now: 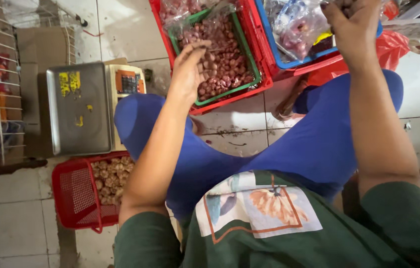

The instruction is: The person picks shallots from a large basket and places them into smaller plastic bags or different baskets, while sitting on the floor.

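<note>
- The person sat on the tiled floor point(230, 134), blue-trousered knees spread, with the crates at the far side between them
- The left hand point(190, 69) reached over the green basket point(249, 64), which sat inside a red crate point(264, 85) and was heaped with small reddish shallots point(225, 64)
- Its grip was loosely curled, fingertips point(202, 45) resting on the heap; whether any shallot was actually pinched cannot be told
- The right hand point(354, 30) was raised at the far right, over a blue crate point(294, 63) stuffed with clear plastic bags point(297, 25); its fingers were bunched at the frame edge, and what they held, if anything, cannot be told
- The shallots looked light, firm and round, with papery skins that flake and slide, so they would likely roll apart; by my judgement a scooping handful from the top of the heap would suit better than a fingertip pinch
- To the left stood a steel-topped weighing scale point(78, 109)
- Nearer on the left, a red mesh basket point(76, 193) held paler bulbs point(113, 178)
- A white wire rack point(1, 74) with packets ran along the far left edge
</note>
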